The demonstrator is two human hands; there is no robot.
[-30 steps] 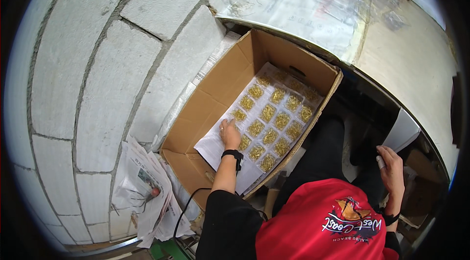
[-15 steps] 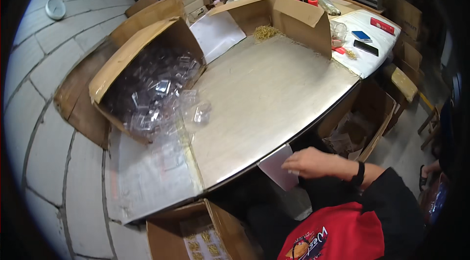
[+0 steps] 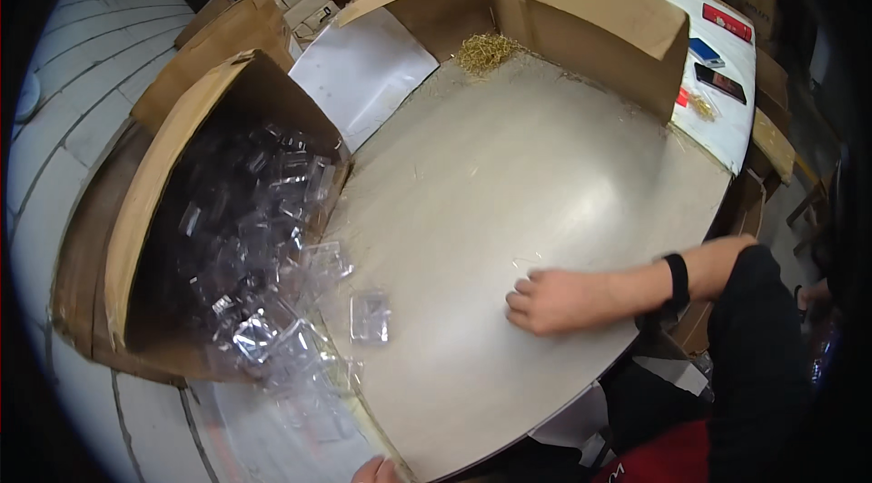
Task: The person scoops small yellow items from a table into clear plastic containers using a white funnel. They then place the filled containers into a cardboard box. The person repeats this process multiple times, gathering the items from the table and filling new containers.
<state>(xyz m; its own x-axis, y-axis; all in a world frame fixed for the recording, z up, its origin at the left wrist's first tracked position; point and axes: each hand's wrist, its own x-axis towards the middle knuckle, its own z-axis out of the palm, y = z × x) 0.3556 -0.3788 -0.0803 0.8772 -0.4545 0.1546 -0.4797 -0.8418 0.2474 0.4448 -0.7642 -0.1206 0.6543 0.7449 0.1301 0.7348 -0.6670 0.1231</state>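
A: big grey table [image 3: 509, 165], and a cardboard box [image 3: 173, 210] on its side spilling clear plastic blister trays [image 3: 263, 238].

B: yep, 1 tray [image 3: 371, 316] lies loose. Right hand [image 3: 554, 299] rests flat, fingers curled, holding nothing. Left hand [image 3: 374, 470] barely shows at the table's edge, grip unclear.

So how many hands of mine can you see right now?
2: the right hand lies curled on the table, holding nothing visible; the left hand barely shows at the bottom edge, mostly hidden.

Packing workshop, cardboard cartons [image 3: 581, 15], clear plastic cases [image 3: 263, 238], worktable [image 3: 509, 183]
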